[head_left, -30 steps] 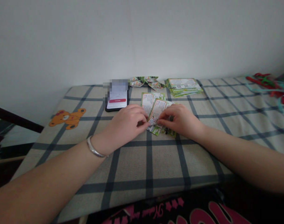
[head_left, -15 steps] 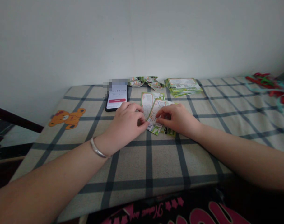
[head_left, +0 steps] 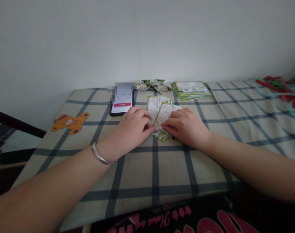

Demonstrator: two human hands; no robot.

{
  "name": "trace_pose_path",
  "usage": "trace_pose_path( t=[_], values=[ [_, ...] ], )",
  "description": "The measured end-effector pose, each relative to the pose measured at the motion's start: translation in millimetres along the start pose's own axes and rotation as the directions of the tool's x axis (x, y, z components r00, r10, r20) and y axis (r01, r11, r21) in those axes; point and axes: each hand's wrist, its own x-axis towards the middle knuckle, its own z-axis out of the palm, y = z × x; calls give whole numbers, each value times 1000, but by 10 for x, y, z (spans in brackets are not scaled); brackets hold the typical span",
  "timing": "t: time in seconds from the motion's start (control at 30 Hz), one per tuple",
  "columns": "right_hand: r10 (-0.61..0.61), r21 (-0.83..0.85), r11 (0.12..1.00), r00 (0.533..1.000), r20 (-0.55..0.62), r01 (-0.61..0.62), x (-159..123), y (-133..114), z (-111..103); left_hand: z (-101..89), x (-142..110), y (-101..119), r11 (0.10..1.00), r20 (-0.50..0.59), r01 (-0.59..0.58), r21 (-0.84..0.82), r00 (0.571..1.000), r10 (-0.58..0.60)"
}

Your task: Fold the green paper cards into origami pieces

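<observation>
While left hand (head_left: 136,127) curls loosely, right hand (head_left: 188,127) seemingly pinches printed paper (head_left: 164,113).

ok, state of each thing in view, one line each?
Cards: overlapping, partly covered
Left hand: fingers bent, at cards' left edge
Right hand: fingers bent, over cards
Phone: lying, screen lit
Card stack: piled, edges uneven
Folded papers: creased
Red strips: tangled
Tablecloth: spread, wrinkled at right
</observation>
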Motion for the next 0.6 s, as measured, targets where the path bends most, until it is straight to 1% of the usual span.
trace_pose_path(
  t=[0.27, 0.4, 0.53, 0.6],
  values=[
    [-39, -42, 998, 999, -7, 39, -3, 15, 3, -69, 14, -17, 996, 108, -58, 69, 993, 51],
    [-39, -3, 999, 999, 10, 39, 4, 31, 10, -78, 12, -47, 1000, 143, -26, 8, 989, 24],
    [-14, 54, 998, 999, 36, 12, 23, 35, 3, -54, 4, -65, 1000, 131, 1, -31, 991, 3],
    [3, 94, 996, 999, 44, -7, 33, 41, 6, -44, 1, -58, 998, 92, -27, -63, 995, 33]
  ],
)
